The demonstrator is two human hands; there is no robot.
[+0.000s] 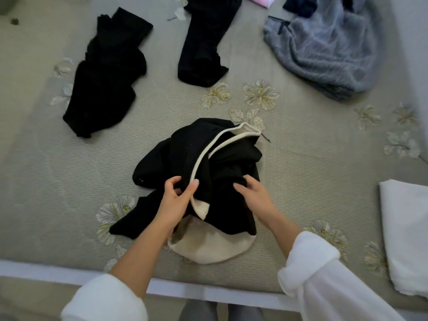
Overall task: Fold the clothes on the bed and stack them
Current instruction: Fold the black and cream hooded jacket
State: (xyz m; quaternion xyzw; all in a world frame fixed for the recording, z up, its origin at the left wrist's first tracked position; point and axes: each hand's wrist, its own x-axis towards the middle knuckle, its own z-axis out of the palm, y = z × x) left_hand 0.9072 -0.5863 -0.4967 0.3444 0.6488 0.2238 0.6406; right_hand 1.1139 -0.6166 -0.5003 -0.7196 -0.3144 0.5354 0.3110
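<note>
A crumpled black garment with cream trim and a cream hem lies near the front edge of the bed. My left hand pinches its cream-edged fold between thumb and fingers. My right hand grips the black fabric on the garment's right side. Further back lie a bunched black garment at the left, another black garment in the middle, and a grey fluffy garment at the right.
A folded white cloth lies at the bed's right edge. A pink item and a dark item sit at the far edge. The white bed frame runs along the front.
</note>
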